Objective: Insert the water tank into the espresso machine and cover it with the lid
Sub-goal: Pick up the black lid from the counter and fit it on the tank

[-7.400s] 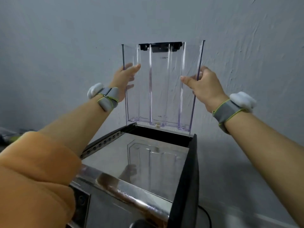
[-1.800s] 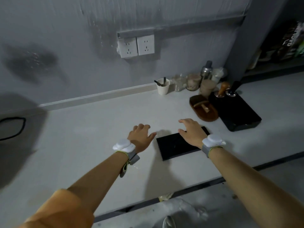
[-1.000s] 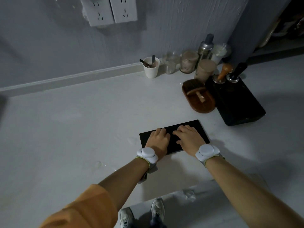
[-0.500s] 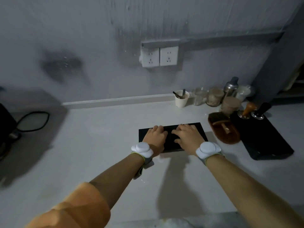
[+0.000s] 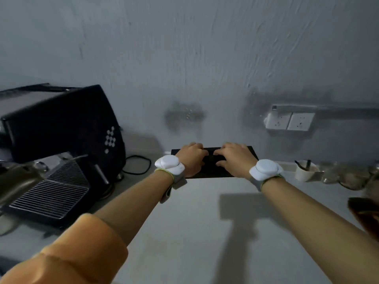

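The flat black lid (image 5: 211, 163) hangs in the air above the white counter, held level by both hands. My left hand (image 5: 191, 158) grips its left part and my right hand (image 5: 234, 158) grips its right part, fingers curled over the top. A shadow of the lid and arms falls on the counter below. The black espresso machine (image 5: 59, 124) stands at the left, with its ribbed drip tray (image 5: 53, 191) in front. The water tank is hidden from view.
A black cable (image 5: 136, 165) loops behind the machine. Two wall sockets (image 5: 290, 121) sit at the right. A white cup with utensils (image 5: 304, 170), glass jars (image 5: 338, 175) and a brown wooden item (image 5: 363, 212) crowd the counter's right edge.
Both hands closed on the lid and raised it off the counter. The view swung left, bringing the espresso machine into sight.
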